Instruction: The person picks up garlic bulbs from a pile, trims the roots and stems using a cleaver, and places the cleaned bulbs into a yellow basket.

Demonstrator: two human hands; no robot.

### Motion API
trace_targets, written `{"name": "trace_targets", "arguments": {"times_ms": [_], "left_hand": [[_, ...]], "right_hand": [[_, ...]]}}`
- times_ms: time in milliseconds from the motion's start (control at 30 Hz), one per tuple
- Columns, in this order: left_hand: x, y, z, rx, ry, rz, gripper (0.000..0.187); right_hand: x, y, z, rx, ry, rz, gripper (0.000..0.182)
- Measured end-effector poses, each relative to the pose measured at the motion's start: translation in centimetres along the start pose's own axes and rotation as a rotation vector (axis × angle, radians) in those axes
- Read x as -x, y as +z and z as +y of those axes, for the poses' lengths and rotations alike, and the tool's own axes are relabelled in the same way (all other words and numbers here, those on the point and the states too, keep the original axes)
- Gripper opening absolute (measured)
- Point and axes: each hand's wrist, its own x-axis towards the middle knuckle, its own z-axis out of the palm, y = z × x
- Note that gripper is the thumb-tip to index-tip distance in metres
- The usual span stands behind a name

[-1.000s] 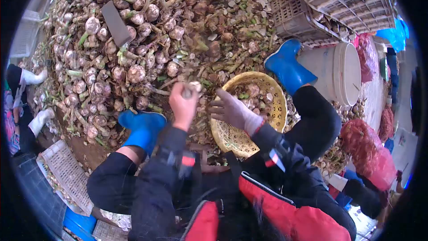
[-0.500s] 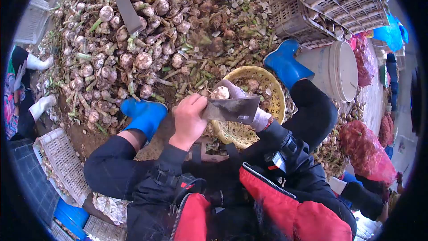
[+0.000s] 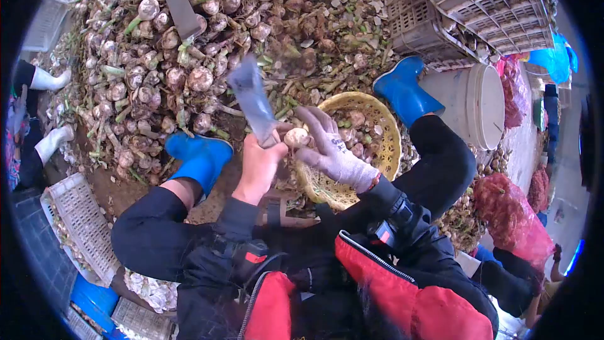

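Observation:
My bare left hand (image 3: pixel 257 162) is closed round the handle of a cleaver (image 3: pixel 253 91), whose blade points up and away, blurred by motion. My right hand (image 3: pixel 340 154), in a pale work glove, grips a whitish garlic bulb (image 3: pixel 297 138) between thumb and fingers, close beside the left hand. Under and beyond the glove sits a yellow woven basket (image 3: pixel 393 132) with several garlic bulbs (image 3: pixel 357 119) in it. A large heap of garlic (image 3: pixel 145 75) with stems lies ahead. On that heap rests a second flat grey blade (image 3: pixel 181 9).
My blue boots (image 3: pixel 204 160) stand either side of the basket. Stacked plastic crates (image 3: pixel 478 6) and a white bucket (image 3: pixel 484 107) are at right, with red mesh sacks (image 3: pixel 513 217) behind. Another crate (image 3: pixel 85 226) stands at left, near another person's white boots (image 3: pixel 53 138).
The cleaver has swung from lying across in front of the glove to pointing up and left. The gloved hand and bulb now show uncovered, the bulb slightly lower and to the left.

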Motion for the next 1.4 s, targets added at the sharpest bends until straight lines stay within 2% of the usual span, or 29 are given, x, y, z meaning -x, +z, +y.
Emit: {"name": "trace_targets", "arguments": {"times_ms": [67,100,167,300,367,400,433,500,533,567,600,633,667,700,767,833,900,933,967,1000,1033,1100,1133,1167,1233,1267,1300,1367,1400], "left_hand": [[0.1,0.2,-0.6,-0.461,0.318,0.016,0.032],[0.0,0.2,-1.2,-0.489,0.39,0.016,0.031],[-0.2,0.1,-1.4,-0.517,0.465,0.111,0.026],[-0.3,-1.0,-2.1,-0.669,0.451,0.06,0.021],[-1.8,-3.3,-5.6,-0.859,0.342,0.032,0.02],[-2.7,-4.8,-7.5,-0.868,0.299,0.036,0.019],[-4.0,-5.7,-8.6,-0.87,0.297,0.037,0.019],[-7.9,-7.3,-9.9,-0.997,0.441,0.231,0.022],[-10.1,-8.2,-10.5,-1.026,0.428,0.283,0.023],[-12.2,-8.8,-10.8,-1.049,0.418,0.336,0.023],[-13.9,-9.5,-11.0,-1.098,0.318,0.328,0.024],[-15.3,-10.1,-11.2,-1.146,0.217,0.317,0.024],[-16.1,-11.1,-12.6,-1.288,0.225,0.304,0.023],[-16.1,-10.5,-12.5,-1.286,0.222,0.296,0.023],[-15.9,-10.3,-12.2,-1.424,0.02,0.267,0.024],[-14.9,-10.4,-13.2,-1.441,0.07,0.289,0.021],[-12.2,-7.9,-11.7,-0.796,-0.027,0.314,0.018],[-10.2,-5.8,-9.9,-0.683,0.009,0.301,0.018],[-8.3,-4.1,-8.6,-0.567,0.046,0.293,0.017],[-7.4,-3.5,-8.6,-0.692,0.112,0.24,0.018],[-6.2,-2.5,-8.7,-0.663,0.313,0.18,0.018],[-3.8,-1.0,-5.4,-0.593,0.246,0.059,0.019],[-3.3,-1.1,-5.0,-0.53,0.349,0.086,0.02],[-3.0,-1.1,-4.1,-0.532,0.361,0.087,0.02],[-2.1,-1.0,-1.8,-0.745,0.525,0.191,0.023],[-1.9,-0.8,-0.9,-0.812,0.596,0.127,0.025],[-1.4,-0.4,-0.7,-0.812,0.604,0.131,0.025],[-0.7,0.8,-0.6,-0.775,0.705,0.024,0.026],[-0.3,0.8,-0.4,-0.738,0.66,-0.035,0.024]], "right_hand": [[-0.1,0.0,0.0,-0.834,0.449,-0.118,0.049],[-0.4,0.0,-0.2,-1.16,0.647,-0.186,0.043],[-0.3,0.1,-0.3,-1.199,0.681,-0.134,0.038],[-0.5,-0.2,0.0,-1.201,0.664,-0.145,0.032],[-0.6,-2.2,-1.4,-0.77,0.471,-0.273,0.026],[-0.3,-2.4,-1.4,-0.894,0.552,-0.207,0.023],[-0.4,-3.8,-1.0,-0.613,0.547,-0.257,0.03],[0.0,-4.9,1.6,-0.147,0.572,-0.409,0.038],[0.4,-4.3,2.4,-0.152,0.584,-0.403,0.038],[1.1,-3.8,3.1,0.002,0.45,-0.294,0.041],[1.3,-3.5,3.6,0.159,0.313,-0.184,0.045],[1.2,-2.9,4.2,0.011,0.357,-0.173,0.046],[1.0,-2.1,5.1,-0.071,0.389,-0.176,0.047],[0.6,-1.5,5.4,-0.155,0.417,-0.182,0.048],[-0.3,-1.0,5.4,-0.212,0.465,-0.186,0.05],[-1.3,0.0,5.6,-0.268,0.505,-0.188,0.053],[-1.7,2.0,6.5,-0.535,0.53,-0.093,0.061],[-2.3,2.7,6.2,-0.697,0.591,-0.044,0.069],[-2.9,2.6,4.8,-0.927,0.663,0.014,0.069],[-3.6,3.3,4.8,-1.009,0.611,0.016,0.065],[-4.3,3.7,4.9,-1.09,0.551,0.014,0.061],[-4.6,3.4,4.9,-1.214,0.64,0.018,0.051],[-4.4,3.0,4.6,-1.277,0.573,0.082,0.046],[-4.1,2.2,4.5,-1.282,0.538,0.062,0.046],[-3.5,1.2,4.4,-1.307,0.402,-0.081,0.047],[-3.5,1.6,4.5,-1.307,0.395,-0.083,0.047],[-3.8,2.1,4.5,-1.017,0.163,-0.04,0.048],[-3.7,2.1,3.7,-1.117,0.063,-0.103,0.052],[-3.2,0.7,2.4,-1.076,0.159,-0.117,0.055]]}}
